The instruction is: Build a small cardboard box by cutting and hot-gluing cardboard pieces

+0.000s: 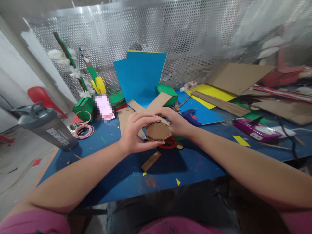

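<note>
A small many-sided cardboard box (158,131) is held up above the blue table, its flat brown face toward me. My left hand (136,131) grips it from the left, thumb along the lower edge and fingers over the top. Behind its upper right side, my right hand (173,119) also holds it, with some fingertips hidden by the box. Below it on the table are a red ring-shaped item (170,143), partly covered, and a loose cardboard strip (151,161). Crossed cardboard strips (158,103) show just beyond my hands.
A grey shaker bottle (52,126) stands at the left edge, beside a coiled pink cable (84,130). Blue boards (145,76) lean on the perforated metal screen. To the right are a blue glue gun (191,117), cardboard sheets (240,78) and a purple power strip (255,129).
</note>
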Tool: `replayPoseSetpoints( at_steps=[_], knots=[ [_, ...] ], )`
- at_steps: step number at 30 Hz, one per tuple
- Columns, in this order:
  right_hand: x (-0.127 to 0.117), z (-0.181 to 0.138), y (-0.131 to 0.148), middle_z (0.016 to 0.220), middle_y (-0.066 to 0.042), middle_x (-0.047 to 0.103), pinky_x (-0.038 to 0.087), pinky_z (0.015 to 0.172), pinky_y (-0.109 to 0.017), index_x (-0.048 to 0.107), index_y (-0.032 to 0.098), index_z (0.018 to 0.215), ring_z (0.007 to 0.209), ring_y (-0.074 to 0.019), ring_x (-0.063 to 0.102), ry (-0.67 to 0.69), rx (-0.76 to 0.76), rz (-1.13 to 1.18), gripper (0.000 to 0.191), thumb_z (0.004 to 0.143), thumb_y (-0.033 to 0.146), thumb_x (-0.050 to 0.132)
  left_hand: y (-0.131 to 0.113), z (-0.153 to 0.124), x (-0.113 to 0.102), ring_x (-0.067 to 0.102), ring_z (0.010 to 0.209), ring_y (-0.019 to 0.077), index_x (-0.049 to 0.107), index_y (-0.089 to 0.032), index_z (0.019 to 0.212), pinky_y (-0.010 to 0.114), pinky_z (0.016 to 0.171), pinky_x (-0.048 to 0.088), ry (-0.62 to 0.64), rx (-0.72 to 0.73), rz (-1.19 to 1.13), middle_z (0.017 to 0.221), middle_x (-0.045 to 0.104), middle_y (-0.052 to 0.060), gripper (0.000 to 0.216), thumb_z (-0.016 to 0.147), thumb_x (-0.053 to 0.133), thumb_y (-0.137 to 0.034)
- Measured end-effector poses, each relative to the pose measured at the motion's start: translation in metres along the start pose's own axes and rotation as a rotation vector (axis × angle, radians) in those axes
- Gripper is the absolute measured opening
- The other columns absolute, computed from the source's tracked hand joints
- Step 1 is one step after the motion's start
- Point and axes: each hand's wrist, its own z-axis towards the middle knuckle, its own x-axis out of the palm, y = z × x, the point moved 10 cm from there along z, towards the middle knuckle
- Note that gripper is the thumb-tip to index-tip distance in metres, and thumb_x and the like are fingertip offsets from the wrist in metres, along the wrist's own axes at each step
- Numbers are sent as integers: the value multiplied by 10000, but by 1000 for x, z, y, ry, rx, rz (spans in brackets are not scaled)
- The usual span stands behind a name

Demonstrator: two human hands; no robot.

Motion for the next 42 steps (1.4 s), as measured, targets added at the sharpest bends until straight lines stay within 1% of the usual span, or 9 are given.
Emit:
replayPoseSetpoints(
  at_steps=[12,14,18,20,25,32,36,39,42],
  knots=[
    [-7,1,3,1277,-120,780,595,1062,-546,706,275,1282,1215,-371,718,-53,-28,17,540,773,297,884,5,0,-4,744,1152,298,657,-266,1388,452,997,584,-55,11,-44,1264,764,123,653,892,884,-624],
    [-15,1,2,1301,-124,762,594,1058,-535,689,275,1310,1217,-363,713,-100,-21,16,552,791,320,872,20,-1,-12,724,1173,295,627,-268,1407,446,1001,586,-101,-39,-75,1280,733,120,647,908,872,-600],
    [-41,1,3,1285,-126,731,597,1025,-505,658,275,1335,1185,-347,698,-235,-6,4,519,871,422,838,70,-10,-35,704,1229,295,610,-284,1362,448,1029,581,-140,-161,-101,1303,696,113,616,895,887,-575],
    [-54,1,7,1273,-116,715,599,1008,-494,644,284,1323,1159,-338,692,-294,-11,35,522,875,451,852,97,-18,-37,668,1343,320,632,-274,1312,484,1084,569,-57,-240,-37,1346,689,133,559,907,879,-569],
    [-60,3,33,1134,-82,693,599,958,-516,633,304,1236,1051,-321,674,-343,-89,64,457,885,475,869,134,-40,-29,715,1287,351,650,-235,1242,588,1135,566,108,-357,67,1326,723,158,627,830,917,-625],
    [-64,-2,47,1236,-99,619,598,876,-480,542,337,1333,1120,-327,640,-443,-113,73,755,778,606,978,138,-51,-17,710,1329,351,683,-236,1338,577,1183,546,142,-415,9,1373,747,159,694,845,894,-677],
    [-56,2,52,1251,-97,667,625,880,-444,561,311,1417,1101,-300,698,-330,-155,136,905,730,736,968,136,-49,-17,703,1335,362,699,-247,1357,591,1185,538,152,-400,-17,1380,748,156,730,827,893,-710],
    [-50,4,60,1255,-110,720,640,882,-423,603,284,1430,1108,-294,724,-250,-198,134,882,759,746,943,130,-45,-15,704,1336,361,700,-255,1366,593,1189,529,176,-355,-26,1370,758,152,703,851,874,-701],
    [-51,4,65,1243,-116,755,646,871,-425,650,275,1385,1080,-291,732,-250,-187,99,773,795,670,954,126,-43,-13,701,1338,357,689,-260,1365,592,1188,528,182,-331,-29,1378,752,155,668,874,860,-680]
  ],
)
